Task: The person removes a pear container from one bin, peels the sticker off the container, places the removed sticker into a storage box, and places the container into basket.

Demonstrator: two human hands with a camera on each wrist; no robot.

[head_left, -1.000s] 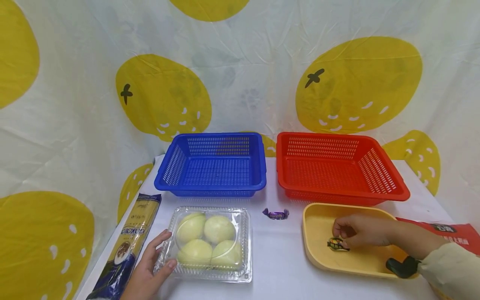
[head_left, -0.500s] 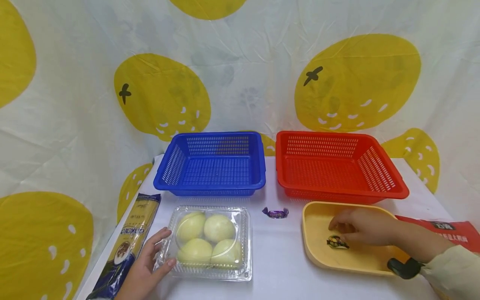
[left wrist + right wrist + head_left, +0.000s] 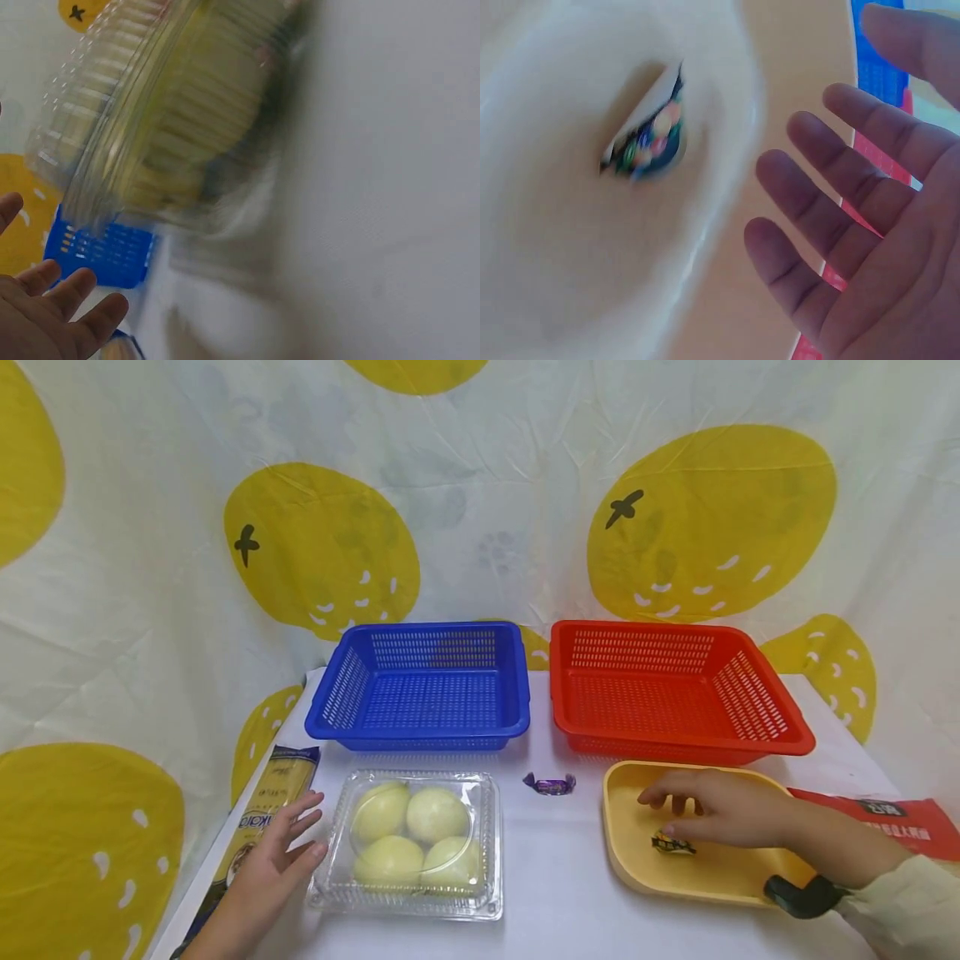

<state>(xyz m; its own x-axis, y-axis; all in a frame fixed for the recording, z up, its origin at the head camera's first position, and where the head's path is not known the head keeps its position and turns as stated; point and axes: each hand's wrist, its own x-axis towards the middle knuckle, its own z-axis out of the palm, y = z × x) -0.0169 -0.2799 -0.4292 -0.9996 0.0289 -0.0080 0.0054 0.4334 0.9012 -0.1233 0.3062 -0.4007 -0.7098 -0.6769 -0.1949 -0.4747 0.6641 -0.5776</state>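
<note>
My right hand [image 3: 720, 806] hovers with spread fingers over the yellow tray [image 3: 617, 860]. Below its thumb, on the tray's floor, lies a small dark, colourfully printed wrapped piece [image 3: 672, 843]; in the right wrist view this wrapped piece [image 3: 652, 142] is apart from the fingers. At the left, my left hand [image 3: 262, 864] has its fingers extended beside a clear plastic clamshell box [image 3: 487, 852] and touches nothing that I can see. Several round pale yellow-green fruits [image 3: 438, 814] sit inside the closed box. In the left wrist view the box [image 3: 180, 112] is blurred, away from the fingers [image 3: 75, 292].
A blue basket [image 3: 420, 732] and a red basket [image 3: 675, 745] stand at the back. Between box and tray lies a purple wrapped candy [image 3: 550, 785]. A spaghetti pack [image 3: 281, 781] lies at the far left, partly behind my left hand. A red packet [image 3: 892, 822] is at the right.
My left hand has come off the clear box, moving left over the spaghetti pack. My right hand has let go of the wrapped piece, lifted slightly and spread its fingers; the piece stays in the tray.
</note>
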